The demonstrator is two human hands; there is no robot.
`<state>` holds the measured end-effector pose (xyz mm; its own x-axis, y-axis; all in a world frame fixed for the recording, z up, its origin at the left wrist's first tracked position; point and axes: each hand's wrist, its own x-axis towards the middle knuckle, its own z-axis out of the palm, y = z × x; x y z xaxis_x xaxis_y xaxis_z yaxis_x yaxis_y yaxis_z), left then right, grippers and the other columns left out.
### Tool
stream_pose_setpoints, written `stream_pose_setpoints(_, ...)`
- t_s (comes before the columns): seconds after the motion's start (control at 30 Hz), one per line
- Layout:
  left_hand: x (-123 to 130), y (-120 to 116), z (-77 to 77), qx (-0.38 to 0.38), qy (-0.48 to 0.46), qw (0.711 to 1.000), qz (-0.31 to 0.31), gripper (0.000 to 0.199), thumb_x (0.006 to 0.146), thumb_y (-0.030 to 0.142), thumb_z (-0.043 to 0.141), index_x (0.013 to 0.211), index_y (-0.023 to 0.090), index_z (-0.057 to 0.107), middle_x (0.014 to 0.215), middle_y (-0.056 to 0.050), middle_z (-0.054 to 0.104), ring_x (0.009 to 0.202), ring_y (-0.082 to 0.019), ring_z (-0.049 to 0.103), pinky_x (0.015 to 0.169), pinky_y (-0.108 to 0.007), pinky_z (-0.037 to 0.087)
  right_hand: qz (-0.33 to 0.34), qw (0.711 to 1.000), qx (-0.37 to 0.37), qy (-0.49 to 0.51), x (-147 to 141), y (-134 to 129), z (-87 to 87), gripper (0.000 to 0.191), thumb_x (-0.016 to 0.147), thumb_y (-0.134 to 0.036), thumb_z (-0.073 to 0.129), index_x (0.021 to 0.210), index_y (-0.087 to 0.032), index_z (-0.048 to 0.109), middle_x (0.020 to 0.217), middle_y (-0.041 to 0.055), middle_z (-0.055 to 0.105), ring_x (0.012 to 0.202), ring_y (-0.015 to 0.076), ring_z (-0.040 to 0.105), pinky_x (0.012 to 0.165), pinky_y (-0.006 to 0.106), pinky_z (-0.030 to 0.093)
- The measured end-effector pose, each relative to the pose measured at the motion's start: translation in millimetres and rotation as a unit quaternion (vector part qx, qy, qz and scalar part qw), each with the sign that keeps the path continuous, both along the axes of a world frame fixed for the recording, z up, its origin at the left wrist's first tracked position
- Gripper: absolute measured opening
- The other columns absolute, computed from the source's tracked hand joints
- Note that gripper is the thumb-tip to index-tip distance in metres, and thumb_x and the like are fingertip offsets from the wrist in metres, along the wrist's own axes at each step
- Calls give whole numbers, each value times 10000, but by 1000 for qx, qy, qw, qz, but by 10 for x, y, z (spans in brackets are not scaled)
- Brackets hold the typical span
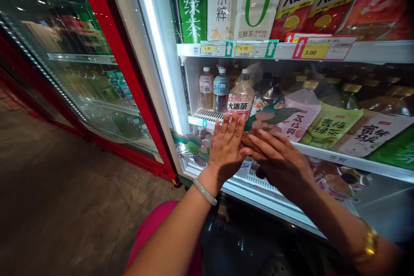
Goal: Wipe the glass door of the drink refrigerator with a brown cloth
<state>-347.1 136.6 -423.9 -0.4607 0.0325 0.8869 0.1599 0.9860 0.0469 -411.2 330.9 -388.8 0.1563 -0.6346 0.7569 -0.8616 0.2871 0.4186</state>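
Note:
My left hand (226, 148) is held out flat, fingers straight and slightly apart, with a pale bangle (205, 191) on its wrist. Right beside it, my right hand (274, 151) is stretched out too, its fingertips meeting or overlapping the left thumb side. Nothing is held in either. Both are in front of a lit drinks fridge, near a leaf decal (274, 116) that seems to be on its glass; whether the palms touch the glass, I cannot tell. Behind the fingers stands a bottle with a pink label (241, 95), partly hidden. A gold bracelet (370, 241) circles my right wrist.
An upper shelf (284, 51) with price tags carries large tea bottles, including a green one (193, 10). Two small bottles, one blue-labelled (221, 90), stand on the middle shelf. Another red-framed fridge (129, 108) is at left, over a grey floor (80, 207).

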Motion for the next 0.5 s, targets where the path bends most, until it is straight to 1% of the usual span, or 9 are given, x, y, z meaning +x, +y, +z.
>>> stream_pose_setpoints(0.03,6,-7,-1,-8,-1,1000,-3,831,1033,668,64,1707,181,48,1758,-125,258,1665,-227,34,1361,-470,36,-1,1000,1,-10,-30,46,35,440,970,-132,646,1394,-246,630,1464,53,670,1473,244,533,1318,455,349)
stream_pose_setpoints(0.1,17,-10,-7,-20,5,1000,-6,852,1021,681,48,1707,175,45,1750,-130,280,1664,-217,37,1362,-465,40,-18,999,-43,-23,-77,82,132,465,997,-153,600,1445,-282,597,1537,61,607,1504,277,493,1328,525,312)
stream_pose_setpoints(0.17,24,-12,-3,-14,11,1000,-4,862,1017,686,45,1706,169,39,1747,-137,286,1664,-213,45,1363,-463,46,-32,994,-106,-20,-66,-2,180,459,1005,-201,603,1456,-283,593,1571,79,569,1519,313,468,1320,573,305)
stream_pose_setpoints(0.2,28,-20,5,-5,15,1000,-2,863,1016,686,43,1706,165,36,1749,-141,277,1664,-212,46,1363,-460,46,-35,992,-118,-19,-38,-77,165,452,999,-217,620,1448,-266,601,1570,90,569,1522,321,463,1316,575,314)
stream_pose_setpoints(0.23,34,-34,16,6,19,1000,0,865,1017,685,41,1705,161,32,1754,-143,260,1664,-210,41,1363,-456,45,-34,993,-111,-16,-3,-156,126,440,990,-221,639,1429,-242,615,1554,97,585,1518,318,469,1313,558,328)
stream_pose_setpoints(0.3,50,-83,40,19,24,1000,3,856,1024,680,53,1705,163,23,1766,-137,222,1664,-213,21,1362,-456,41,-12,999,-53,-6,55,-271,10,407,966,-163,658,1371,-204,646,1488,88,647,1496,281,503,1314,494,352)
stream_pose_setpoints(0.37,74,-149,54,15,23,1000,3,841,1029,676,71,1706,180,20,1771,-126,209,1665,-219,15,1363,-468,45,23,1000,12,0,59,-265,-69,419,953,-102,648,1358,-208,649,1446,53,683,1477,239,527,1318,447,357)
stream_pose_setpoints(0.43,106,-214,53,8,20,1000,6,837,1026,678,70,1706,192,27,1767,-120,230,1665,-219,25,1364,-477,56,43,998,37,-3,11,-165,-39,469,963,-101,628,1409,-245,622,1478,33,660,1475,227,529,1323,451,353)
stream_pose_setpoints(0.5,138,-267,40,6,19,1000,10,847,1017,688,62,1706,196,29,1760,-122,252,1665,-212,30,1366,-477,66,22,1000,3,-22,-43,-87,87,523,978,-131,612,1474,-295,579,1546,38,599,1491,260,509,1324,505,343)
